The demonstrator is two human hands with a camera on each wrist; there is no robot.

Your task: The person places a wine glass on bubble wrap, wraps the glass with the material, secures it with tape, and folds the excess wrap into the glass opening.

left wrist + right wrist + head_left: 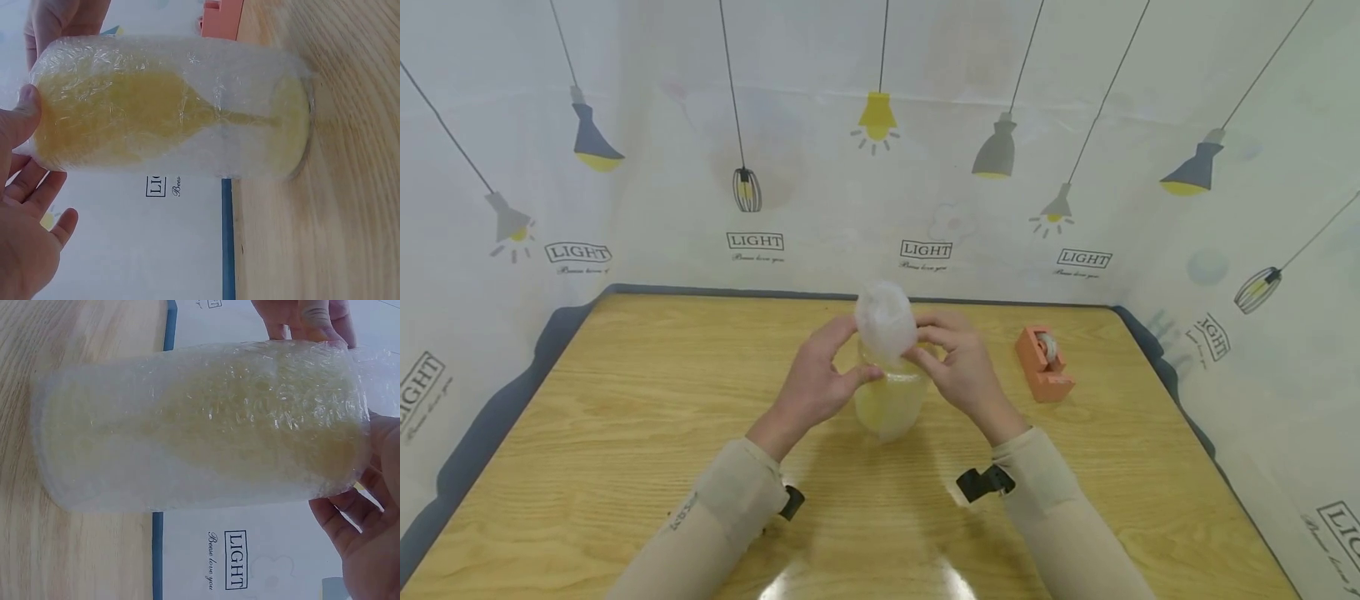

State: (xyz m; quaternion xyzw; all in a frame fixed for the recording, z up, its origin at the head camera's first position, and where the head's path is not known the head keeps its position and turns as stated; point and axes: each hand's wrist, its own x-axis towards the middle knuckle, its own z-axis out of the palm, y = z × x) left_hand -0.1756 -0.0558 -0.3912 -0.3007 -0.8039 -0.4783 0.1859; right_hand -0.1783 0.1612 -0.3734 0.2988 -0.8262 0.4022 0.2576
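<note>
A yellow stemmed goblet stands upright on the table, rolled in clear bubble wrap. In the head view, a loose flap of the bubble wrap rises above the goblet's rim. My left hand holds the top of the wrap from the left, thumb in front and fingers partly hidden behind the flap. On the other side, my right hand pinches the flap's edge between thumb and fingers. The round foot of the goblet shows through the wrap at the tabletop.
An orange tape dispenser with a roll of clear tape stands right of my right hand. The wooden table ends at a dark blue edge, with a lamp-printed cloth hanging behind and at both sides.
</note>
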